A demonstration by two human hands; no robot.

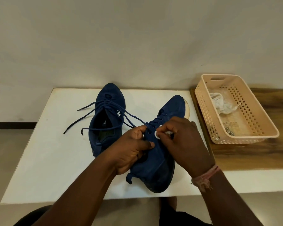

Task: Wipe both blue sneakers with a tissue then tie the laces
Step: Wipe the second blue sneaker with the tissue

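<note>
Two blue sneakers lie on a white table (44, 160). The left sneaker (108, 118) stands upright, its laces (87, 110) loose and spread over the table. The right sneaker (155, 162) is tilted, toe pointing away to the right. My left hand (131, 150) grips its collar from the left side. My right hand (185, 142) has its fingers curled and pinches a small white bit, apparently tissue (157, 134), against the lace area. The right sneaker's laces run from under my hands toward the left sneaker.
A peach plastic basket (261, 128) sits on a wooden surface (252, 157) to the right of the table, with crumpled white tissue (222, 105) inside. A plain wall rises behind the table. My knees show below the table's front edge.
</note>
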